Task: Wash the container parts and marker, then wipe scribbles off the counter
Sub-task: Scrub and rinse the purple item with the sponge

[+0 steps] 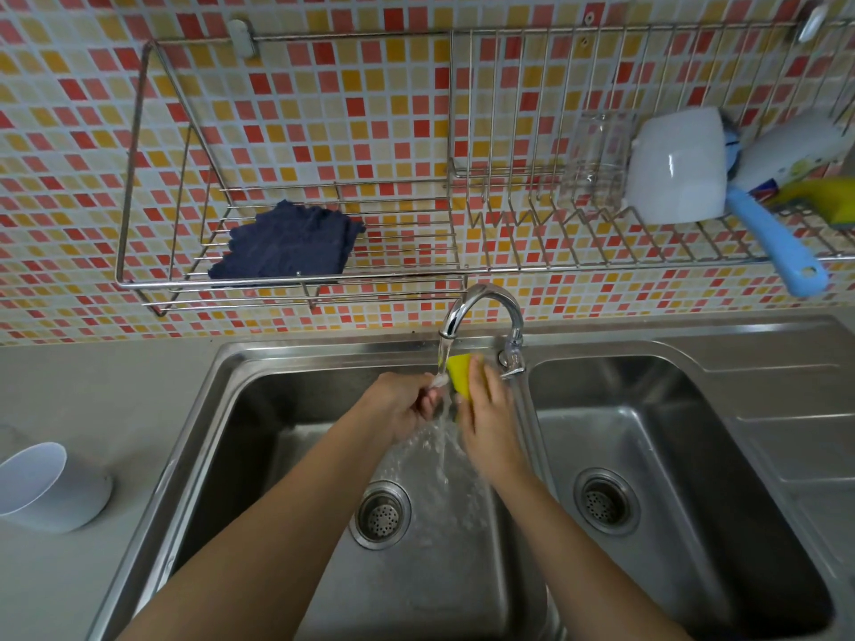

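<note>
No text can be read anywhere in view.
A white bottle [796,145] lying on the wall rack [555,268] carries a coloured label [796,172], but its print is too small and blurred to make out.

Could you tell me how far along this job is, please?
Nothing is plainly finished. In hand: the left hand holds a small pale item under the running faucet, the right hand grips a yellow sponge beside it. Left: a white container lies on the counter beside the sink, and the dark cloth rests on the rack; no scribbles are in view.
</note>
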`<state>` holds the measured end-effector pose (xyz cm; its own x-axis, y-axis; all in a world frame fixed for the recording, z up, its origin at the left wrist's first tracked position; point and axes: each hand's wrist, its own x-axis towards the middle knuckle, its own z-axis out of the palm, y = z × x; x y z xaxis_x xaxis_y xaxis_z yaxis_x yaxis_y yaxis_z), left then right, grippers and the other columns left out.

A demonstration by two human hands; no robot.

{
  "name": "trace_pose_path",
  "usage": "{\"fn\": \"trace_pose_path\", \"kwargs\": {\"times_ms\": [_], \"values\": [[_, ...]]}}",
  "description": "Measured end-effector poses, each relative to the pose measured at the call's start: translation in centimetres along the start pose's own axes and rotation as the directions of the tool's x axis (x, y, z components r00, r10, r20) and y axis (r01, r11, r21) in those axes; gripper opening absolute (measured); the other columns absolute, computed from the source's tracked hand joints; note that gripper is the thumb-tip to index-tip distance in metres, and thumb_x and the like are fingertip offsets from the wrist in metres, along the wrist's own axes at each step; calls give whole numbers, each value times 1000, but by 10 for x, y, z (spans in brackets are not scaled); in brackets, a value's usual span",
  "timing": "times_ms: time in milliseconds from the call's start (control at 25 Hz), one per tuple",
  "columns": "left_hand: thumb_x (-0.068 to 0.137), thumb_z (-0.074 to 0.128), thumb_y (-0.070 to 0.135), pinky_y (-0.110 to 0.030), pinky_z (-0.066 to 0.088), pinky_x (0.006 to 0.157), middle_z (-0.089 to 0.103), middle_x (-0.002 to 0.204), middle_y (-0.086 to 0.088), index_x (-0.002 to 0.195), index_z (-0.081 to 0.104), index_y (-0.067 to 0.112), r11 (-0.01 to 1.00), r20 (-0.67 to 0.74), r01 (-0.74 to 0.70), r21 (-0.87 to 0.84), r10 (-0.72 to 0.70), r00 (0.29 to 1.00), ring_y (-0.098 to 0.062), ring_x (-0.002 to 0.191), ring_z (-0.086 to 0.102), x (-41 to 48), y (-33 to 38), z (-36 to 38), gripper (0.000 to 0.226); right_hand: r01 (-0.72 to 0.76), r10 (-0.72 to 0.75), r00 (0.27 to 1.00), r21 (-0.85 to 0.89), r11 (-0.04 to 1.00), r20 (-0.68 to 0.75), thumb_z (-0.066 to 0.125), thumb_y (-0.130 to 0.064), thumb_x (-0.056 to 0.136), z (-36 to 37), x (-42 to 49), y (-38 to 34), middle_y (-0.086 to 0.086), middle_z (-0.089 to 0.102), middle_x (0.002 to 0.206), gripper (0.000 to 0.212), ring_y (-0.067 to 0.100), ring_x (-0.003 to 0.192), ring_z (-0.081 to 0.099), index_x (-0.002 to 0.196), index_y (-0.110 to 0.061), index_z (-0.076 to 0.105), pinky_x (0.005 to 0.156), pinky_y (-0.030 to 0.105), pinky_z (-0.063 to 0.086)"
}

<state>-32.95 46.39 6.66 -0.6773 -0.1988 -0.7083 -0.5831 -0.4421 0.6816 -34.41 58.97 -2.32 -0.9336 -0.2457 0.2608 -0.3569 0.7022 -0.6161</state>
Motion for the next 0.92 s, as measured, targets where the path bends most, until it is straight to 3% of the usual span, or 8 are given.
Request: {"fn": "trace_pose_path", "kwargs": {"times_ms": [80,160,320,440,520,600,760,920], "values": [[96,45,6,-7,33,30,50,38,-2,73,56,0,1000,-11,-5,5,5,1000,-1,28,42,0,0,-1,26,-2,2,1000,56,998,5,39,-27,98,-1,2,-1,7,25,152,59,22,129,34,148,-20,8,97,28,35],[96,47,6,-8,35,32,52,52,-5,78,56,-1,1000,-21,-11,16,12,1000,-3,35,44,-3,2,-1,22,-86,95,994,132,987,-60,37,-32,99,1,5,-2,7,28,150,56,21,126,38,148,-20,12,92,22,32],[92,54,7,-9,38,35,51,61,-5,80,60,0,994,-75,-74,78,80,994,-3,38,46,-5,6,-2,15,-113,115,993,202,973,0,38,-38,98,8,4,2,5,35,146,57,13,121,41,148,-21,19,94,23,37],[88,61,10,-20,45,49,58,57,-6,70,65,6,948,-122,-187,258,224,967,-10,44,48,0,-1,3,19,-188,229,969,323,928,-95,34,-51,94,20,3,0,11,51,129,61,23,110,55,147,-22,24,87,38,51],[87,63,17,-26,48,62,63,60,-5,67,68,13,881,-201,-260,396,360,911,-14,53,52,3,-5,2,21,-258,317,941,354,899,-120,37,-43,96,23,2,-6,13,55,120,57,24,100,58,146,-19,27,75,30,48],[87,62,21,-26,49,67,66,64,-4,69,68,14,841,-254,-283,461,431,866,-14,57,55,4,-4,-1,21,-304,381,913,378,874,-147,42,-32,97,19,0,-15,15,48,129,56,20,101,54,147,-15,24,75,24,43],[85,63,8,-22,46,51,61,47,-4,64,64,7,940,-187,-189,283,247,951,-14,49,51,3,-1,-2,21,-105,117,990,149,983,-75,52,-17,94,15,-4,-10,11,28,149,67,24,132,34,148,-21,12,107,38,35],[81,64,3,-28,47,59,60,53,-11,54,65,4,942,-164,-144,303,201,966,-19,52,51,9,-2,-1,26,-72,85,992,139,988,-90,55,-14,91,10,-1,-3,15,35,146,64,29,128,40,146,-17,23,104,41,39]]}}
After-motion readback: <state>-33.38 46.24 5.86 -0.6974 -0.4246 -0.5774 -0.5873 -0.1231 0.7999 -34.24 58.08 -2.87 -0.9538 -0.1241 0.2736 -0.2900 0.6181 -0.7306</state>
